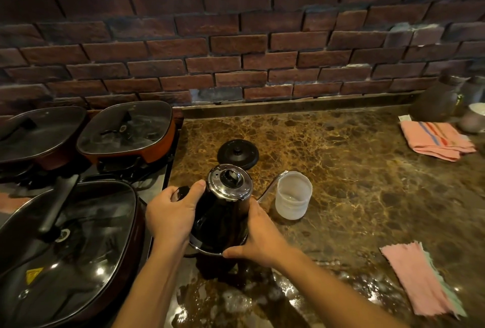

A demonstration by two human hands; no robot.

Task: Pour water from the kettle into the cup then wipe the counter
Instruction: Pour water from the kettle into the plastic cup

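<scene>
Black kettle (223,212) is tilted above the bench (367,170), near its left edge; left hand (170,212) grips the handle, right hand (262,241) supports the base. Spout reaches the plastic cup (293,195), so pouring seems underway. Next: a steady tilt, then fetching the pink cloth (417,278).

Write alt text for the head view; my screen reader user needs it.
Both hands, left hand on the handle and right hand at the base, hold a black kettle with its spout at a translucent cup on a brown marble counter. Its round base sits behind; pink cloths lie right.
</scene>
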